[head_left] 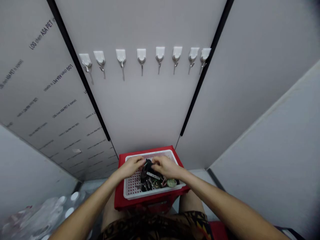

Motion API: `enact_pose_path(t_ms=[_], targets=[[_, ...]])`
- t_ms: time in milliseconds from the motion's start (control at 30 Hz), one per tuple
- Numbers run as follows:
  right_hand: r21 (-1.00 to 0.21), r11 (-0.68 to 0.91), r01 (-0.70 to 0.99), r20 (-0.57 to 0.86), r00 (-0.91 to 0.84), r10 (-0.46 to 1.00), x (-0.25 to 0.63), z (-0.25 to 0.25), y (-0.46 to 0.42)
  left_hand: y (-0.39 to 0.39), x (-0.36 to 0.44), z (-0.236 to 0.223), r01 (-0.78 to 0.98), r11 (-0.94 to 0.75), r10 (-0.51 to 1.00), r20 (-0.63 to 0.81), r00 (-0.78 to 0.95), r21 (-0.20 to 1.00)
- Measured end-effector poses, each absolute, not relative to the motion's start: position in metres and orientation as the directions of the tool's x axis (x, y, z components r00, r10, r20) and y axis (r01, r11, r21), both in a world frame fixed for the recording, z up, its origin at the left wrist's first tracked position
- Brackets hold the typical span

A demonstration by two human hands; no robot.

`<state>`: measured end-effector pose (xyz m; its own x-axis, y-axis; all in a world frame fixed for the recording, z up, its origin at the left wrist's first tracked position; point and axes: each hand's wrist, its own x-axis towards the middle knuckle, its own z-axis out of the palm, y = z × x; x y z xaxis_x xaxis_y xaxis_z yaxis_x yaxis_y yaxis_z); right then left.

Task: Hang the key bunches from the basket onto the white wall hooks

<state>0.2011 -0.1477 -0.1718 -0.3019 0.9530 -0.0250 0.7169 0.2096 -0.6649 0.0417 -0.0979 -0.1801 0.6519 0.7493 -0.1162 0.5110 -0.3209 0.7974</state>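
Pale wall panels [147,110] form the background, with a row of eight white-backed hooks [160,52] fixed above the work position. At the person's knees, a red surface [120,200] carries a white perforated basket [131,195]. The dark item [148,163] under handling is at the basket's middle, close to a cluster of small articles [147,185]. Left hand [135,164] and right hand [165,165] are slightly apart, fingers curled inward on either side of the dark item; whether either is closed on it cannot be told at this size. Step in hand is judged to be handling or separating one piece. Next move appears to call for a secure fingertip pinch and care against neighbouring pieces catching. Capped bottles [70,212] lie well apart, at lower left
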Motion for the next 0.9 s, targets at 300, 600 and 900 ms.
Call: enact_pose_path(t_ms=[300,600,900], targets=[[-0.949,0.158,0.273,0.206,0.156,0.966,0.23,-0.122,-0.131,-0.109,0.12,-0.156,0.164,-0.348,0.748,0.168,0.642,0.923],[-0.671,0.253,0.697,0.688,0.456,0.565,0.289,-0.036,-0.12,-0.095,0.199,-0.092,-0.109,-0.221,0.774,0.242,0.585,0.969],[-0.531,-0.012,0.847,0.807,0.51,0.297,0.331,0.034,-0.083,-0.077,0.241,-0.019,-0.108,-0.307,0.812,0.32,0.489,0.945]])
